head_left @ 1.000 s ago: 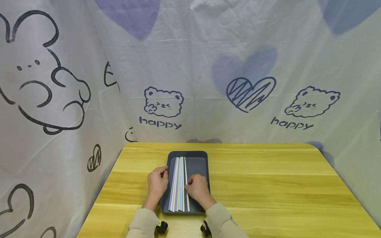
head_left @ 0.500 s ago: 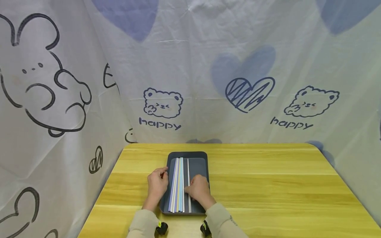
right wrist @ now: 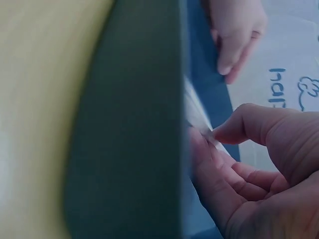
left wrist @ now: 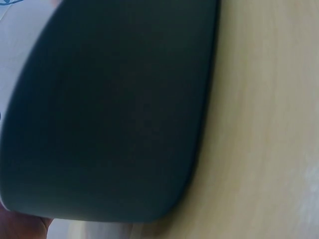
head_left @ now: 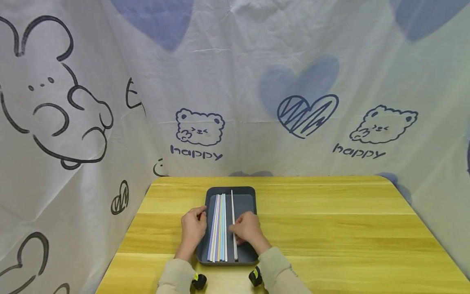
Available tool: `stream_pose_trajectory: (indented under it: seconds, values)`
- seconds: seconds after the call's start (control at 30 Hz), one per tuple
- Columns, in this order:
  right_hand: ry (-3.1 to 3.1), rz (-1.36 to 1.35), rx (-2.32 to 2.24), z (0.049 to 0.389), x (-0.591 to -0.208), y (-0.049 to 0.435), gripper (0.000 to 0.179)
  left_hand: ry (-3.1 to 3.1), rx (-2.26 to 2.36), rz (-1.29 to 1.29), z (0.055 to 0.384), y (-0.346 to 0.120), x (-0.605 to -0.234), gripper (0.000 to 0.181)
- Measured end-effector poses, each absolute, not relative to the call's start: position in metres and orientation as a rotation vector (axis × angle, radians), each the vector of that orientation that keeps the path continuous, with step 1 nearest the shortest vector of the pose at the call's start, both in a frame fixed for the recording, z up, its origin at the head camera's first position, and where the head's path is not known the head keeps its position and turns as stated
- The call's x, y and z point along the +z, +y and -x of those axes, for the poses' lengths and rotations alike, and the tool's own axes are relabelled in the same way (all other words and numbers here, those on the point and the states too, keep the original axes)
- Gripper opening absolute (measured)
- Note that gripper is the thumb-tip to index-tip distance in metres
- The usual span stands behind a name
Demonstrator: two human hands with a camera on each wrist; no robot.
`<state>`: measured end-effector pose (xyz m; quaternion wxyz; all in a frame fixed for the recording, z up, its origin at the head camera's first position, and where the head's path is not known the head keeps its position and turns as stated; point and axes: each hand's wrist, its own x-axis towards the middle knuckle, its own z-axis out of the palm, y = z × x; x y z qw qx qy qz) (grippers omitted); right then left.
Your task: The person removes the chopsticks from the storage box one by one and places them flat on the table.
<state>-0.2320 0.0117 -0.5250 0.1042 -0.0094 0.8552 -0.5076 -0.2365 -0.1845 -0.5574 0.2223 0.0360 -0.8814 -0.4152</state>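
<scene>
A dark grey tray [head_left: 245,202] holds a row of several long thin sticks [head_left: 219,228], purple, white, yellow and light blue, lying lengthwise along its left half. Apart from that row, to its right, is a white stick [head_left: 233,206]. My right hand [head_left: 248,226] pinches this stick between thumb and fingers over the tray, as the right wrist view also shows. At the tray's left rim, my left hand [head_left: 193,225] grips the edge with bent fingers. Only the tray's dark outer wall [left wrist: 114,109] and a bit of finger show in the left wrist view.
The tray stands on a yellow wood-grain table [head_left: 330,228], left of its middle. White cloth with printed bears and hearts [head_left: 308,116] hangs behind the table and along both sides. Black wrist cameras [head_left: 199,281] sit at both cuffs.
The white stick has moved right, away from the row, and its far end now reaches further up the tray. My right hand has shifted slightly right with it. My left hand stays at the rim.
</scene>
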Motion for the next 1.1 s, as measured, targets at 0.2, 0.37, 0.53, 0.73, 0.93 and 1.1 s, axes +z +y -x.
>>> stream_pose_trajectory:
  seconds: [0.2,0.37,0.53,0.73,0.93,1.1]
  values:
    - [2.400,-0.033,-1.619,0.234,-0.509,0.024,0.007,-2.438,-1.172,-0.122,0.238,-0.185,-0.558,0.023]
    - [2.308,-0.106,-1.696,0.236,-0.501,0.033,0.011,-2.438,-1.173,-0.124,0.237,-0.185,-0.558,0.023]
    - [2.250,-0.168,-1.732,0.240,-0.501,0.045,0.013,-2.446,-1.182,-0.126,0.236,-0.185,-0.558,0.023]
    - [2.230,-0.209,-1.767,0.246,-0.501,0.061,0.010,-2.453,-1.198,-0.138,0.235,-0.184,-0.559,0.024]
    - [2.246,-0.264,-1.778,0.250,-0.501,0.075,0.015,-2.453,-1.191,-0.123,0.235,-0.184,-0.558,0.024]
    - [2.260,-0.295,-1.780,0.251,-0.502,0.086,0.017,-2.452,-1.182,-0.099,0.235,-0.183,-0.558,0.024]
